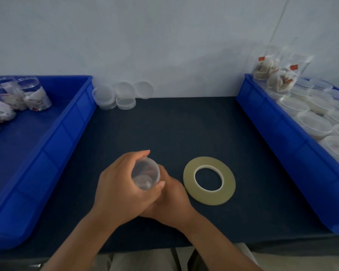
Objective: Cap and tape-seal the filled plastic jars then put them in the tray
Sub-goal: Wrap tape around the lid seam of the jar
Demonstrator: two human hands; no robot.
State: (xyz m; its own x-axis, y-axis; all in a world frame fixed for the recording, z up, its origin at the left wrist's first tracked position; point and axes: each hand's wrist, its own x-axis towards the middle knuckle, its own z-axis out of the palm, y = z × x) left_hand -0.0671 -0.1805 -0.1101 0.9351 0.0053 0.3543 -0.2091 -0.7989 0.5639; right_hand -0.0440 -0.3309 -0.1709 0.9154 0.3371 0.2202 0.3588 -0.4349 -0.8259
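Observation:
A clear plastic jar (145,174) with white contents sits between both hands above the dark mat, its cap end tilted toward me. My left hand (119,184) wraps around the jar from the left. From below and the right, my right hand (170,198) cups it, mostly hidden under the left hand, thumb on the jar's rim. A flat roll of yellowish tape (209,180) lies on the mat just right of my hands. Loose clear lids (123,94) are stacked at the back by the wall.
A blue tray (37,145) on the left holds several filled jars (35,94) at its far end. A blue tray (294,145) on the right is packed with several jars (313,122), with more filled jars (278,75) piled at its back corner. The mat's front edge is near my forearms.

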